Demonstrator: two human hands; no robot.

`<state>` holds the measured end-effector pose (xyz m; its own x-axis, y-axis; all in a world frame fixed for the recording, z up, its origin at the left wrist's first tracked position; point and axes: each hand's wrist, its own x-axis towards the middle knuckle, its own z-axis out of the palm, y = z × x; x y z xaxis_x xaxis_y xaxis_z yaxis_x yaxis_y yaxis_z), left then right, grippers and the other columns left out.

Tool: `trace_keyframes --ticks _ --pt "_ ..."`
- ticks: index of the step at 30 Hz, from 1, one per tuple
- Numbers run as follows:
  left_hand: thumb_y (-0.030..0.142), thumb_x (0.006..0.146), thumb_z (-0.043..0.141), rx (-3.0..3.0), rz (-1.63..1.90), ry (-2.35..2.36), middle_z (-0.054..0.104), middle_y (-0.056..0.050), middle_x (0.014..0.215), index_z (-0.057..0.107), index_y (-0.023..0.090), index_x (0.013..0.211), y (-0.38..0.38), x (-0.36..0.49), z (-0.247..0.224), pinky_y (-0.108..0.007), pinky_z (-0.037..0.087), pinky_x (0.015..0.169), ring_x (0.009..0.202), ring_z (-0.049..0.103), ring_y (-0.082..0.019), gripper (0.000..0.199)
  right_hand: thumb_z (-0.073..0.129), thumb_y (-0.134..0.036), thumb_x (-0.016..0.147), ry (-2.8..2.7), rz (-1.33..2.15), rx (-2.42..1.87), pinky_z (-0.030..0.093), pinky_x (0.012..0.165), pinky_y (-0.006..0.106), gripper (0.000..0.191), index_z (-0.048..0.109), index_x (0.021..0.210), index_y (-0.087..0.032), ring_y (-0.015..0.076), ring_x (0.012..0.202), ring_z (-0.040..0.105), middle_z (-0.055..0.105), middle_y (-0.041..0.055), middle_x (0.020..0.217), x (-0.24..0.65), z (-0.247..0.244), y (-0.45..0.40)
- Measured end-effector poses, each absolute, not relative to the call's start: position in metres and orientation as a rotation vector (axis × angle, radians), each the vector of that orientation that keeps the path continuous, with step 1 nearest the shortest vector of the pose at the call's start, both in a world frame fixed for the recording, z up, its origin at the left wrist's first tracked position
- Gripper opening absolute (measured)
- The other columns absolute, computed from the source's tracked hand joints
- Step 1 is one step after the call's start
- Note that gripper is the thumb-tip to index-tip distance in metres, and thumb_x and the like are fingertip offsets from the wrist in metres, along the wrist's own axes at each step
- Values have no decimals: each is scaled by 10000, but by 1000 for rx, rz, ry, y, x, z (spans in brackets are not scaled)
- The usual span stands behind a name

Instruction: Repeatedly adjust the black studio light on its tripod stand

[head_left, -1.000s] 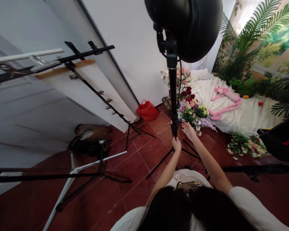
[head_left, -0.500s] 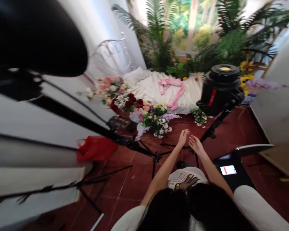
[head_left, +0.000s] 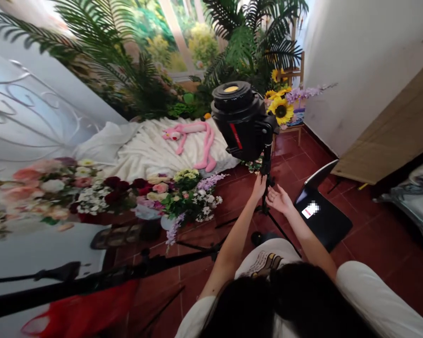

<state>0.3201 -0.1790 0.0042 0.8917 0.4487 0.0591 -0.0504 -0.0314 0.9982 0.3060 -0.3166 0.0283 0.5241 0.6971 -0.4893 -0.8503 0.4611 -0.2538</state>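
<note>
A black studio light (head_left: 238,122) with a red stripe stands in front of me on a black stand (head_left: 267,162). Just left of the stand's pole, my left hand (head_left: 259,187) has its fingers stretched upward, close to the pole; whether they touch it is unclear. My right hand (head_left: 280,199) is right of the pole, palm partly turned up, fingers apart and holding nothing. A phone (head_left: 309,211) with a lit screen lies on a black chair seat (head_left: 333,224) to the right of my hands.
A pink plush toy (head_left: 193,127) lies on white cloth (head_left: 146,151). Bunches of artificial flowers (head_left: 183,192) fill the left, above a black tripod pole (head_left: 109,277) and a red bag (head_left: 88,307). Sunflowers (head_left: 281,110) and palm leaves (head_left: 246,47) stand behind. A silvery ornate frame (head_left: 418,188) is at right.
The view has swung to the right, so the flowers and cloth sit further left and the large black object at upper left is gone. My hands are now beside the light stand's pole.
</note>
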Motion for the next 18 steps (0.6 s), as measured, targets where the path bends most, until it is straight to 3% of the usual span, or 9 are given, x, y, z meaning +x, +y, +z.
trace_keyframes --ticks 4,11,18 --pt "498 928 457 1583 390 274 645 -107 1209 588 199 1222 -178 319 3 -362 412 1067 1178 583 -205 439 446 -416 977 324 1016 -503 527 802 311 304 622 899 -181 121 689 660 718 25 799 311 34 -310" --pt "584 905 440 1623 346 326 669 -101 962 600 160 1106 -176 319 -2 -342 512 843 842 639 -195 495 460 -385 980 362 1034 -394 485 540 192 303 549 777 -178 74 489 517 548 -38 562 319 41 -302" --pt "568 915 424 1681 417 278 669 -118 1017 620 159 1077 -174 324 -8 -369 490 910 932 630 -210 481 437 -290 990 357 1014 -353 379 393 149 270 478 737 -202 49 389 385 444 -75 513 326 41 -302"
